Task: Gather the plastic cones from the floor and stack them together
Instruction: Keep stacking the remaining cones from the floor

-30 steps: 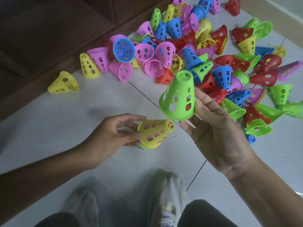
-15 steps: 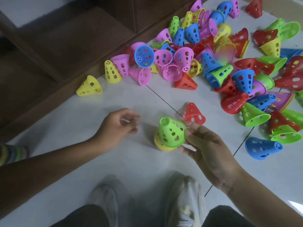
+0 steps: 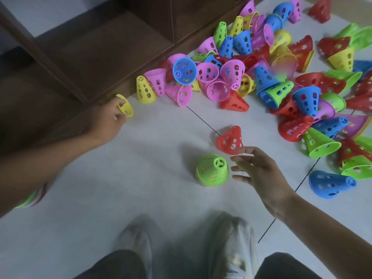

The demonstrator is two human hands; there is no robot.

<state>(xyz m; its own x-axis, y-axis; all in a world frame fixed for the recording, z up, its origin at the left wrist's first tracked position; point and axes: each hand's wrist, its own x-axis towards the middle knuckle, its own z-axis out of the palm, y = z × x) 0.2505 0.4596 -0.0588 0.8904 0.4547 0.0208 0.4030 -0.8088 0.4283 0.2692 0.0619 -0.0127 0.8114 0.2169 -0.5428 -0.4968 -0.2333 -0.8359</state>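
Two perforated plastic cones now stacked, green-topped stack [image 3: 212, 170]; right hand [image 3: 259, 174] let go, fingers spread, left hand [image 3: 108, 119] already gripping yellow plastic cone [image 3: 125, 106].

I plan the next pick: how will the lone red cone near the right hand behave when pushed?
The red cone lies on its side, so it would probably roll in a curve. Its holed plastic wall suggests it is light and fairly stiff, likely sliding easily on the smooth floor.

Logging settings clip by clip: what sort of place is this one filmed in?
Probably a room in a home, at floor level: a pale tiled floor with dark grout lines, low dark wooden shelving along its edge, and perforated plastic cones strewn about like toys.
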